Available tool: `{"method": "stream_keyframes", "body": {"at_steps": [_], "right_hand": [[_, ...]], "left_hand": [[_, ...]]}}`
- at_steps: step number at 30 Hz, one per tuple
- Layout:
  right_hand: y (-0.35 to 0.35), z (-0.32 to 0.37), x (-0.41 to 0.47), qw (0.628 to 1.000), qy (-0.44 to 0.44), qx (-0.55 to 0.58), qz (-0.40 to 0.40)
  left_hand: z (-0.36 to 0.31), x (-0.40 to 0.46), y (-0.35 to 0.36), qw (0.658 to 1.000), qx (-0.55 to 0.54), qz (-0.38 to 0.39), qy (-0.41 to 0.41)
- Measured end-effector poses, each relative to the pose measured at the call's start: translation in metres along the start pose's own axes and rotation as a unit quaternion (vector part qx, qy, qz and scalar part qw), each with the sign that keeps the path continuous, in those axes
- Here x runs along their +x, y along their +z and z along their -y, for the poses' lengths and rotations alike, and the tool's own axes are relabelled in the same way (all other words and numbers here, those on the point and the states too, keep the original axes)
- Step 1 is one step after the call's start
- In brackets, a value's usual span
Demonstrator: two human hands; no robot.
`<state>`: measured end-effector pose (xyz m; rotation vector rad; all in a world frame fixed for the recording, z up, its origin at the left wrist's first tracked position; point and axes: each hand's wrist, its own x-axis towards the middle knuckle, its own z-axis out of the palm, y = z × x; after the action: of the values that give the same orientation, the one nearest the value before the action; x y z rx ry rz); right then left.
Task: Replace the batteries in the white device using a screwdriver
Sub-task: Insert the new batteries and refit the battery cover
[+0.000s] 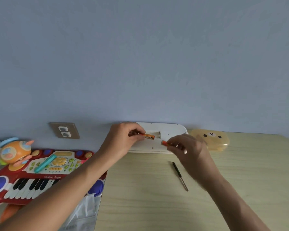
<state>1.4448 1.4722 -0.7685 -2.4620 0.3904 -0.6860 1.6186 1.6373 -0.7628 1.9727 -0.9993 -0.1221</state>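
The white device (pixel 172 130) lies flat at the table's far edge against the wall, its open battery compartment (pixel 154 133) facing up. My left hand (pixel 123 139) pinches an orange battery (pixel 148 136) right over the compartment's front edge. My right hand (pixel 188 147) holds a second orange battery (pixel 163 143), only its end showing, just in front of the compartment. A thin black screwdriver (pixel 179 175) rests on the table under my right wrist, untouched.
A yellow bear-faced case (pixel 212 139) sits right of the device. Left of the light wooden table (pixel 148 197) stand a red toy keyboard (pixel 40 174), an orange toy (pixel 15 152) and a plastic bag (pixel 85 212). A wall socket (pixel 64 130) is behind.
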Motion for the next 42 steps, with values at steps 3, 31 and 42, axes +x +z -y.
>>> {"method": "stream_keyframes", "body": {"at_steps": [3, 31, 42], "right_hand": [[-0.009, -0.005, 0.019, 0.998, 0.037, 0.021, -0.039], [0.028, -0.021, 0.054, 0.990, 0.122, 0.065, -0.036], [0.025, 0.000, 0.062, 0.978, 0.144, 0.151, 0.005]], "left_hand": [[0.002, 0.009, 0.007, 0.999, 0.032, 0.004, 0.013], [0.013, 0.033, 0.017, 0.986, 0.080, 0.121, 0.078], [0.010, 0.031, 0.015, 0.996, 0.056, 0.071, 0.029]]}}
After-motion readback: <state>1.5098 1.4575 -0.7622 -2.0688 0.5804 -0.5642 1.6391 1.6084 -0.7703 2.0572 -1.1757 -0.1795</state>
